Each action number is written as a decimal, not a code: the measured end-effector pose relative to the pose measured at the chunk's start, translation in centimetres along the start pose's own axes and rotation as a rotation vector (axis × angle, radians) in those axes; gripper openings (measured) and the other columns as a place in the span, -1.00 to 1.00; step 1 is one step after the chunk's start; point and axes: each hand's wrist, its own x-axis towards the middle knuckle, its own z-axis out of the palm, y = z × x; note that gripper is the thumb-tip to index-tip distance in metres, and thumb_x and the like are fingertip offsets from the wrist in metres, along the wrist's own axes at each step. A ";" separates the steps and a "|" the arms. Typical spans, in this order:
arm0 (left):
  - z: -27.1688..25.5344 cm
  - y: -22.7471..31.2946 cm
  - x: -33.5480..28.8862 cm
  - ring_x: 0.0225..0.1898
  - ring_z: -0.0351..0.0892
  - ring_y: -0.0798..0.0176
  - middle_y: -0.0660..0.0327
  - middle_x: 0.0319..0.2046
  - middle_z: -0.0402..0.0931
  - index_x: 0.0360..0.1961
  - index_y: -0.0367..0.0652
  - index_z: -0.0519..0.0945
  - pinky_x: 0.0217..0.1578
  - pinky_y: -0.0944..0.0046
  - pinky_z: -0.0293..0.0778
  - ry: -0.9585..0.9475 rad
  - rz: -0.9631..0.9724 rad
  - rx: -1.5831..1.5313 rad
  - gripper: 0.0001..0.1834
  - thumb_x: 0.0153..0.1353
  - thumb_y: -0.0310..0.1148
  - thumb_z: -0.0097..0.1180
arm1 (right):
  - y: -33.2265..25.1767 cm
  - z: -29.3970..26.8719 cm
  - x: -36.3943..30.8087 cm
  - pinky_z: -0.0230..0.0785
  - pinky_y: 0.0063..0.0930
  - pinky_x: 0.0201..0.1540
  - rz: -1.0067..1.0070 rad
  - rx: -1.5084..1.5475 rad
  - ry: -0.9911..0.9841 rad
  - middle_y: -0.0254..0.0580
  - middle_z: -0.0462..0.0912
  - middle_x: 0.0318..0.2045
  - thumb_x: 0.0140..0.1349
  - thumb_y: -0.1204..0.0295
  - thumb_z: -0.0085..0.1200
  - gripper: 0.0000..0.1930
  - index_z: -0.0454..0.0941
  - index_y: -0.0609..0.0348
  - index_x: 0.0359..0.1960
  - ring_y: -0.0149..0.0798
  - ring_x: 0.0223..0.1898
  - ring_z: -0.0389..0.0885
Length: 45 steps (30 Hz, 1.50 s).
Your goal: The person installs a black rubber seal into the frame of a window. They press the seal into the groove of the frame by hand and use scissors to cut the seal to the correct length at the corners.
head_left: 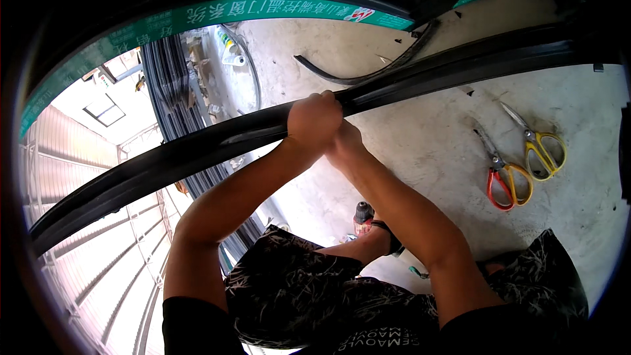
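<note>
A long black frame bar (pixel 420 82) with a grooved face crosses the view, rising from lower left to upper right and bent by the lens. My left hand (pixel 315 117) is closed in a fist over the bar at its middle. Close against it, my right hand (pixel 345 142) is closed at the bar's lower edge, its fingers mostly hidden behind the left hand. Both forearms reach up from below and meet there. Anything thin between the fingers is out of sight. Farther off runs another black bar with green printed film (pixel 276 10) along it.
On the concrete floor at right lie red-and-orange-handled scissors (pixel 501 181) and yellow-handled scissors (pixel 542 151). A curved black strip (pixel 348 80) lies beyond the bar. A power drill (pixel 363 213) stands near my foot. Stacked dark profiles (pixel 172 85) are at left.
</note>
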 end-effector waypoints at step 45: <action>-3.3 -2.6 -6.0 -0.19 0.48 0.24 0.23 -0.33 0.55 -0.25 -0.22 0.64 -0.09 0.23 0.38 0.229 0.137 0.291 -0.73 -0.02 -0.39 0.14 | -1.5 0.3 0.5 0.42 -0.10 0.16 0.125 0.086 -0.040 -0.20 0.56 -0.07 0.35 0.34 0.01 -0.81 0.47 0.07 -0.07 -0.18 -0.05 0.55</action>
